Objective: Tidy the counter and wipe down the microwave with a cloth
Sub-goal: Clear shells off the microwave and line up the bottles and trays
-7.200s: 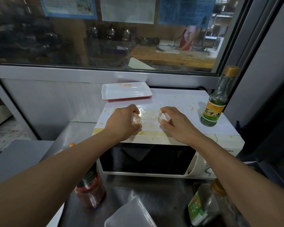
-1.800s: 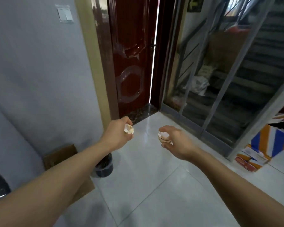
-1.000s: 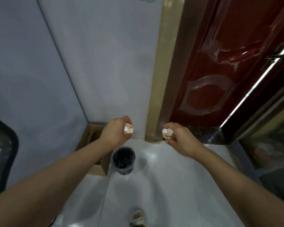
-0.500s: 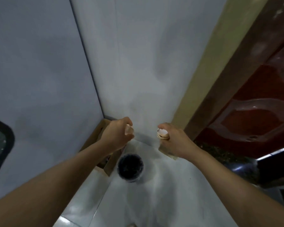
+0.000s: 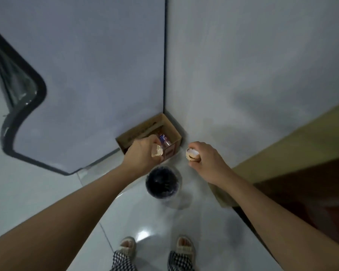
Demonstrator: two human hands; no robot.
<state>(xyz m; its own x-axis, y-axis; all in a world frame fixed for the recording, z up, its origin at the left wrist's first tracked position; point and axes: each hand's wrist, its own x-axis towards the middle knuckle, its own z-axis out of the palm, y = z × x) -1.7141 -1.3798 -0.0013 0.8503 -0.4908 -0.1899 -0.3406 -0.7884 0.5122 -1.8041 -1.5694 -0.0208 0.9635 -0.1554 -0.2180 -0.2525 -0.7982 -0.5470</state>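
Left hand (image 5: 143,156) has its grip closed round a pale, broken eggshell piece (image 5: 157,151), pinched at the fingertips, and the right hand (image 5: 207,160) grasps a second white-and-tan eggshell piece (image 5: 192,154) the same way; neither grip is released. From the head view, the only one given, the relation that matters is vertical: the small round bin with a dark liner (image 5: 161,184) stands on the glossy white tiled floor (image 5: 149,222) below both grips and a little nearer the person, between the two forearms. The left grip looks closer to the bin's rim, almost over its far edge, while the right grip sits off to the bin's right side, beyond the rim. Beyond the left grip, in the corner of the grey walls, stands an open brown cardboard box (image 5: 164,126) holding what seems to be a bottle. My judgement is that a drop from the left grip needs only a slight pull back toward the body, whereas the right must shift inward first, or the shell may fall on the floor.
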